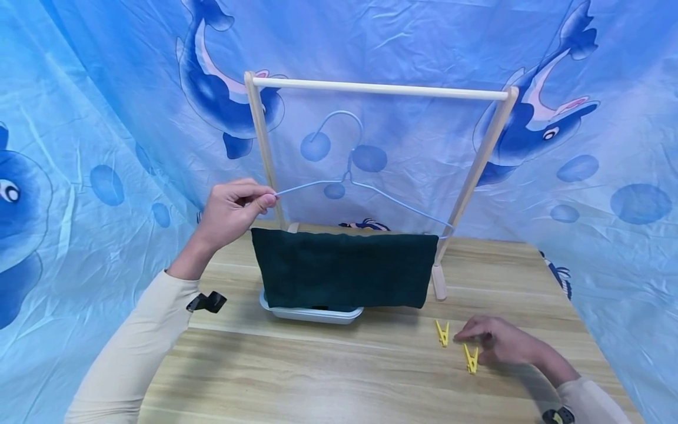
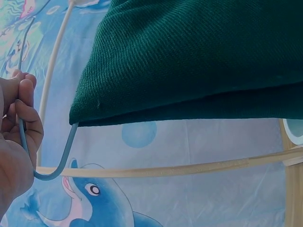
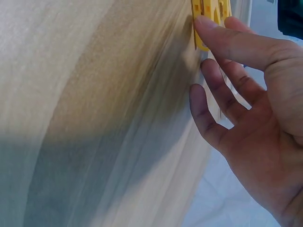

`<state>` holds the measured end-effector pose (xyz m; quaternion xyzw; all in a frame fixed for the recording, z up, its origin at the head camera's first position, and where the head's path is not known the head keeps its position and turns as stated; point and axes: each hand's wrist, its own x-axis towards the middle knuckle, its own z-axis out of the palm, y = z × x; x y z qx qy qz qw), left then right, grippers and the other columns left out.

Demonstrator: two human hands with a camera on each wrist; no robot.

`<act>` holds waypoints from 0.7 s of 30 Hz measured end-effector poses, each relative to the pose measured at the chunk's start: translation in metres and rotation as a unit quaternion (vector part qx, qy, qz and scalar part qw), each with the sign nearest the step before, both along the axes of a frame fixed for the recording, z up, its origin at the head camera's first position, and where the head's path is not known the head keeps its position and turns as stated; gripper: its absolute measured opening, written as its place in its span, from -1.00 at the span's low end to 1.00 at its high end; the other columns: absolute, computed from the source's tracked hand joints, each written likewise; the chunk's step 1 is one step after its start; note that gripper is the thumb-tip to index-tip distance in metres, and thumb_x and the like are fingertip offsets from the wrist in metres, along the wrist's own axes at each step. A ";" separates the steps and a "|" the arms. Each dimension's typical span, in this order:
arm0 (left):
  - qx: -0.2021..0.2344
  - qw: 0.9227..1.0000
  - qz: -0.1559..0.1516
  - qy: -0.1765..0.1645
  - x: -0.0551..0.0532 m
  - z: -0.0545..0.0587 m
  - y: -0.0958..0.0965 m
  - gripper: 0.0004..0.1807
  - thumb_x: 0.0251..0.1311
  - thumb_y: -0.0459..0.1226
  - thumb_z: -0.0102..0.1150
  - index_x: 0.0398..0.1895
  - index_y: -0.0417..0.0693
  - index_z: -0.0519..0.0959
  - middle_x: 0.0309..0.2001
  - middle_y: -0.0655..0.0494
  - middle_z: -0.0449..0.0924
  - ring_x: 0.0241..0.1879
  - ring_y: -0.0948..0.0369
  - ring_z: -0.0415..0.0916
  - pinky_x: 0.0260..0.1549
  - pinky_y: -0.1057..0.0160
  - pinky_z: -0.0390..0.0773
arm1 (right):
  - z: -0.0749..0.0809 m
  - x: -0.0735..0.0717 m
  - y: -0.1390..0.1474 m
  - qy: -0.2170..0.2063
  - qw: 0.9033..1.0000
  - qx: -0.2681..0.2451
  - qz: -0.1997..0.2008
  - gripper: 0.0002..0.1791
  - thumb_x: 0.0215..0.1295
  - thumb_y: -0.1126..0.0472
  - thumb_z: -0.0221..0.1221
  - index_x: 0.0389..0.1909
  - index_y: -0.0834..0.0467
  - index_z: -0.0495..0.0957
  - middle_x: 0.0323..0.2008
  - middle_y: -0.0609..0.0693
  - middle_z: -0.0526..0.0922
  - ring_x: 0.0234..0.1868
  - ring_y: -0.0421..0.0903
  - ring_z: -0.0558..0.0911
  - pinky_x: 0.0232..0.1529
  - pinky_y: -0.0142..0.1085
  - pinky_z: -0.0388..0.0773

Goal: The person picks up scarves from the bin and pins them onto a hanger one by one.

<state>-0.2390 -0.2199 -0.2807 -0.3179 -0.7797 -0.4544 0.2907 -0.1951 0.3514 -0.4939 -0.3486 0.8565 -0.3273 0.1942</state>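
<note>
My left hand (image 1: 233,209) pinches the left arm of a light-blue wire hanger (image 1: 392,199) between thumb and fingers, holding it up. A dark green cloth (image 1: 344,270) hangs folded over the hanger's lower bar. In the left wrist view, the fingers curl round the wire near the hanger's bent corner, beside the cloth's edge. My right hand (image 1: 498,340) is low over the table at the right, fingers loosely bent and spread. Its thumb overlaps a yellow clothespin (image 3: 204,8) in the right wrist view. Another yellow clothespin (image 1: 442,333) lies just left of that hand.
A wooden rack with a white top rail (image 1: 378,88) stands behind the cloth. Partly covered by the cloth, a white tray (image 1: 318,317) sits on the wood-grain table (image 1: 318,377). Blue dolphin-printed sheeting (image 1: 424,35) surrounds the table on the back and sides.
</note>
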 end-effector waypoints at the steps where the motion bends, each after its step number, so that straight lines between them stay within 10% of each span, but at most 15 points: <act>1: -0.001 1.000 0.001 0.000 0.000 0.000 0.000 -0.89 0.19 -0.60 0.30 -0.29 -0.37 0.76 -0.50 0.00 0.59 -0.53 0.29 0.44 -0.58 0.40 0.35 | -0.001 0.000 0.000 0.000 1.000 -0.001 0.003 -0.43 -0.01 0.31 0.48 0.13 0.04 0.71 -0.01 -0.12 0.67 -0.06 -0.25 0.59 -0.23 -0.34 0.55; 21: -0.004 1.000 0.006 -0.008 0.000 -0.002 0.001 -0.88 0.20 -0.59 0.30 -0.28 -0.35 0.76 -0.49 -0.09 0.59 -0.53 0.23 0.48 -0.57 0.40 0.37 | -0.001 -0.001 -0.001 0.006 0.999 -0.015 0.030 -0.64 0.03 0.19 0.50 -0.07 0.03 0.80 -0.12 -0.17 0.66 -0.11 -0.29 0.59 -0.16 -0.35 0.56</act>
